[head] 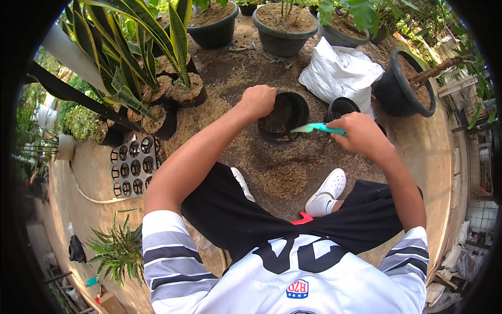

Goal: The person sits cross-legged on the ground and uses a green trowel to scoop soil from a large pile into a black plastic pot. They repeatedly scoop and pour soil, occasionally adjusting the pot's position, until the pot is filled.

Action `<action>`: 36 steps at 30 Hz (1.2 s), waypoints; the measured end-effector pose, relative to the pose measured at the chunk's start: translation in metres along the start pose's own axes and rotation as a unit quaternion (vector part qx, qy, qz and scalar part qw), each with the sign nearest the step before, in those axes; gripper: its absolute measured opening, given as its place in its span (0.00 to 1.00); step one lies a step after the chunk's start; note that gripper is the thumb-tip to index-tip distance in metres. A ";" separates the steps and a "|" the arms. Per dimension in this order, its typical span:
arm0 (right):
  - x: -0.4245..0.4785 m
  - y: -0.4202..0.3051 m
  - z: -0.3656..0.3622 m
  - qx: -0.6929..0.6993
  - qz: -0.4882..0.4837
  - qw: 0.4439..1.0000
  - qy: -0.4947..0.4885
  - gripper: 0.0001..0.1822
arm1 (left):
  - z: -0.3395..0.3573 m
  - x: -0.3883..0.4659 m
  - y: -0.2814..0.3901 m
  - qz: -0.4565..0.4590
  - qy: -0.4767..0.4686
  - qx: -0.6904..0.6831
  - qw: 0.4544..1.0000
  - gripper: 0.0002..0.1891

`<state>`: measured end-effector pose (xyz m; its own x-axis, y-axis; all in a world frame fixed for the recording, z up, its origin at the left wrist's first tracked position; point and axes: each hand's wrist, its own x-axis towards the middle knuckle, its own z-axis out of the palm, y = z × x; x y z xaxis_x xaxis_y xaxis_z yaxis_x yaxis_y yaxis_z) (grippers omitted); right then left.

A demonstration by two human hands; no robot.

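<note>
My left hand [259, 101] grips the upper left rim of a round black plastic pot [301, 110]. Inside the pot is some dark soil [279, 115]; part of the interior lies behind my hand. My right hand [360, 134] is closed around the handle of a turquoise hand trowel [317, 127]. The trowel's blade points left over the pot's lower right rim. Just beyond my right hand stands a smaller black pot [342, 106]. Loose tan mulch [284, 178] is scattered on the ground between my white clogs [327, 187].
A white woven sack [339, 76] sits behind the small pot. Large dark planters [285, 39] line the far side. Potted snake plants [188, 88] and a grey seedling tray [131, 168] are at left. A tilted planter [396, 94] stands right; a red object [302, 218] lies near my foot.
</note>
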<state>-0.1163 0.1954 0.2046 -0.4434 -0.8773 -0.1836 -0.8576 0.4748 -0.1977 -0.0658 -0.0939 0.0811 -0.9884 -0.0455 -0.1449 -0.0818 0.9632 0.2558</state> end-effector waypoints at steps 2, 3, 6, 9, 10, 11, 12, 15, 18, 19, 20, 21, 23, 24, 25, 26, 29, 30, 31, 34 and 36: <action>0.000 -0.003 -0.001 0.015 0.014 0.999 -0.042 0.14 | 0.003 0.000 -0.001 -0.002 0.006 -0.003 1.000 0.13; -0.001 -0.005 -0.002 0.023 0.021 0.997 -0.064 0.14 | 0.004 0.000 -0.002 -0.001 0.004 0.004 1.000 0.14; -0.002 -0.001 -0.002 0.062 0.005 0.998 -0.011 0.14 | 0.005 0.001 -0.004 0.003 0.000 0.014 1.000 0.15; 0.002 0.004 0.015 0.022 -0.006 0.999 0.036 0.15 | 0.004 0.001 -0.005 0.002 0.000 0.005 1.000 0.15; 0.004 0.004 0.017 0.002 -0.007 0.999 0.045 0.15 | 0.005 0.002 -0.004 0.000 -0.001 0.004 1.000 0.15; 0.003 0.004 0.016 0.029 0.004 0.999 0.018 0.15 | 0.005 0.002 -0.003 -0.002 -0.003 0.002 1.000 0.15; 0.003 0.002 0.015 0.057 0.012 0.998 -0.012 0.15 | 0.007 0.002 -0.004 -0.001 -0.004 0.008 1.000 0.15; 0.002 -0.005 0.007 0.103 0.006 0.994 -0.027 0.14 | 0.010 0.001 -0.006 0.000 -0.001 0.012 1.000 0.15; 0.005 -0.001 0.010 0.074 -0.006 0.997 0.020 0.14 | 0.009 0.001 -0.007 -0.004 0.009 0.001 1.000 0.14; 0.011 0.002 0.018 0.050 -0.005 0.998 0.029 0.15 | 0.008 0.001 -0.007 -0.007 0.010 0.007 1.000 0.13; 0.014 0.006 0.024 0.026 -0.004 0.999 0.037 0.15 | 0.007 0.002 -0.006 -0.010 0.011 0.013 1.000 0.12; 0.015 0.007 0.030 0.049 0.000 0.999 0.021 0.15 | 0.007 0.002 -0.006 -0.010 0.010 0.011 1.000 0.12; 0.014 0.011 0.038 0.094 0.009 0.995 -0.011 0.16 | 0.008 0.003 -0.006 -0.009 0.009 0.005 1.000 0.12; 0.012 0.013 0.038 0.112 -0.010 0.993 -0.022 0.16 | 0.009 0.002 -0.007 -0.006 0.011 0.008 1.000 0.12; 0.008 0.017 0.034 0.139 -0.012 0.990 -0.032 0.16 | 0.009 0.002 -0.009 -0.002 0.014 0.010 1.000 0.12; 0.003 0.022 0.025 0.166 -0.014 0.985 -0.041 0.16 | 0.010 0.002 -0.010 0.001 0.017 0.013 1.000 0.12; -0.012 0.029 -0.003 0.211 0.020 0.975 -0.068 0.16 | 0.020 -0.003 -0.028 -0.015 0.064 -0.008 0.998 0.14; -0.020 0.034 -0.009 0.226 0.041 0.971 -0.061 0.16 | 0.014 -0.003 -0.029 -0.062 0.041 -0.081 0.994 0.15; -0.027 0.039 -0.015 0.241 0.060 0.967 -0.054 0.16 | 0.008 -0.004 -0.029 -0.110 0.017 -0.153 0.982 0.15; -0.045 0.054 -0.027 0.277 0.087 0.957 0.000 0.16 | 0.012 -0.014 -0.019 -0.201 -0.004 -0.428 0.881 0.17; -0.054 0.065 -0.028 0.303 0.102 0.946 0.045 0.16 | 0.026 -0.025 -0.013 -0.239 -0.006 -0.558 0.795 0.19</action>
<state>-0.1549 0.2717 0.2284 -0.6279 -0.7521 -0.2003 -0.4568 0.5645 -0.6876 -0.0365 -0.0987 0.0560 -0.8102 -0.3266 -0.4868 -0.5156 0.0016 0.8569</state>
